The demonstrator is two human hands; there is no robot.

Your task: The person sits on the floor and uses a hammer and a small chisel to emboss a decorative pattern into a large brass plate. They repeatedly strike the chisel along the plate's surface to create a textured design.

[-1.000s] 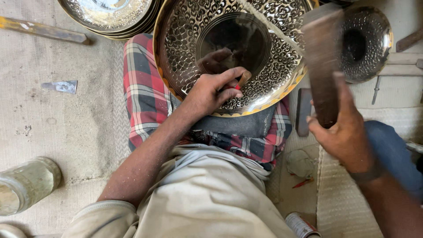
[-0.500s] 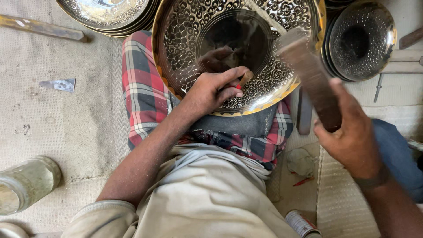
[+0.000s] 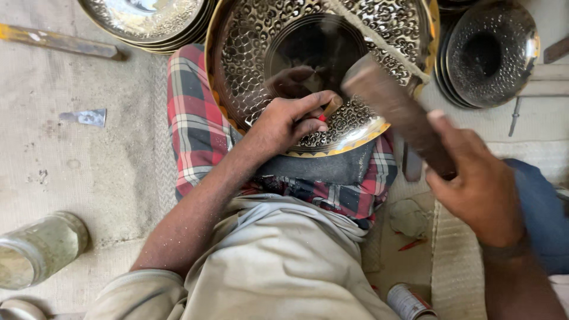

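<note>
While the embossed brass plate (image 3: 255, 65) rests tilted on the lap, propped against a dark pad (image 3: 332, 169) over a checked cloth (image 3: 189, 118), the left hand (image 3: 290, 121) lies on its lower inner face. The fingers are curled together, pinching a small punch (image 3: 329, 108) with a red mark near its base. Its tip meets the patterned band just below the smooth centre. This grip appears to serve two ends: it steadies the plate against the pad and keeps the punch upright on the metal.

The right hand (image 3: 480, 189) is closed around the handle of a wooden mallet (image 3: 397, 112). The mallet is blurred. Its head sits just above and to the right of the punch, inside the rim, angled towards it. The tilt of the plate turns the working band towards the person, which would explain the propped position.

Surroundings:
- A stack of similar plates (image 3: 148, 21) lies at top left, well apart from the hands.
- A darker bowl stack (image 3: 492, 53) lies at top right.
- A glass jar (image 3: 38, 249) lies on its side at lower left.
- A small can (image 3: 409, 302) sits at the lower edge near the right knee.
- A metal bar (image 3: 59, 41) and a small blade (image 3: 86, 117) lie on the floor at left.
</note>
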